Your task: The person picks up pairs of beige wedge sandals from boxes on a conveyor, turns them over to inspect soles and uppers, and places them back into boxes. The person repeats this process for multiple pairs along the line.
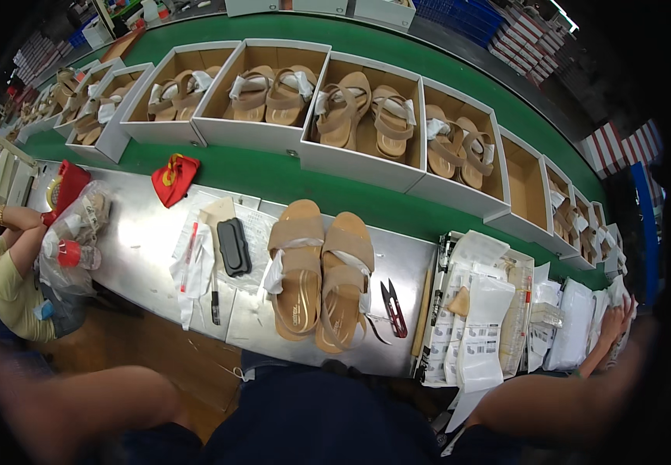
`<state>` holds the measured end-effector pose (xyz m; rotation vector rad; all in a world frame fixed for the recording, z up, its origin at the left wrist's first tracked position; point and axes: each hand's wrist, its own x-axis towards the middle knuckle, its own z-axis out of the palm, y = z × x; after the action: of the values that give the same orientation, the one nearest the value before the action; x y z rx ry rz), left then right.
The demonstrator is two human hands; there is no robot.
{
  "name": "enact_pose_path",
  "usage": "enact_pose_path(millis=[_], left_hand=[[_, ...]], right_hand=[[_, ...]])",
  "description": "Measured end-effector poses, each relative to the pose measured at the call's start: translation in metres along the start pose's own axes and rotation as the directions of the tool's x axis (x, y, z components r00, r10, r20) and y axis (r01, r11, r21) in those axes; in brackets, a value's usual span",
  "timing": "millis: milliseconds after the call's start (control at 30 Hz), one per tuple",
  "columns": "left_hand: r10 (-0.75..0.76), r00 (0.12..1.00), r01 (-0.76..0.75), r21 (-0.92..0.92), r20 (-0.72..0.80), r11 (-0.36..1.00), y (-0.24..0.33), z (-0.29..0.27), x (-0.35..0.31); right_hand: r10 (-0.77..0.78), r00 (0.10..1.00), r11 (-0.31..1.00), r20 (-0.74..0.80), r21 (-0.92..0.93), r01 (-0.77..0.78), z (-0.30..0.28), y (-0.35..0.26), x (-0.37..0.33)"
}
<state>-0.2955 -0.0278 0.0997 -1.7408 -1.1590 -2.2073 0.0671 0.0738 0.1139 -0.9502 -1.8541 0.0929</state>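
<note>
Both my forearms, the left forearm (95, 395) and the right forearm (552, 403), bend outward and up past the picture's sides. Neither of my hands shows. In front of me, a pair of beige sandals lies side by side on the metal table (134, 256), toes away: the left sandal (299, 242) and the right sandal (348, 249), with white paper tucked under the straps. Just right of them are red-and-black thread snips (394, 310). To their left lie a black oblong object (232, 246), a dark pen (215, 306) and a red pen (191, 239) on white paper.
A curved row of open shoeboxes (359, 161), most holding sandals, stands along the green surface (273, 167). At right sits a tray of papers (479, 310); beyond it is another person's hand (613, 322). A co-worker (22, 271) sits at left near a plastic bag (80, 225).
</note>
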Motion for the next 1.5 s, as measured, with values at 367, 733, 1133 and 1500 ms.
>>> enact_pose_path(millis=[367,733,1133,1500], left_hand=[[-0.856,0.099,0.953,0.2,0.507,0.228,-0.072,0.028,-0.26],[-0.8,0.334,0.933,-0.053,0.498,0.356,-0.035,0.018,-0.287],[-0.786,0.068,0.99,-0.141,0.614,-0.024,-0.023,0.001,-0.282],[-0.602,-0.366,0.561,-0.348,0.71,-0.751,-0.018,0.005,-0.252]], right_hand=[[0.599,0.454,0.575,0.659,0.041,-0.817,0.163,0.018,-0.265],[0.494,0.763,0.697,0.417,0.335,-0.635,0.138,0.016,-0.298],[0.65,0.3,-0.272,0.699,0.582,-0.767,0.103,-0.003,-0.299],[0.392,0.053,-0.817,0.919,0.374,-0.439,0.079,-0.036,-0.251]])
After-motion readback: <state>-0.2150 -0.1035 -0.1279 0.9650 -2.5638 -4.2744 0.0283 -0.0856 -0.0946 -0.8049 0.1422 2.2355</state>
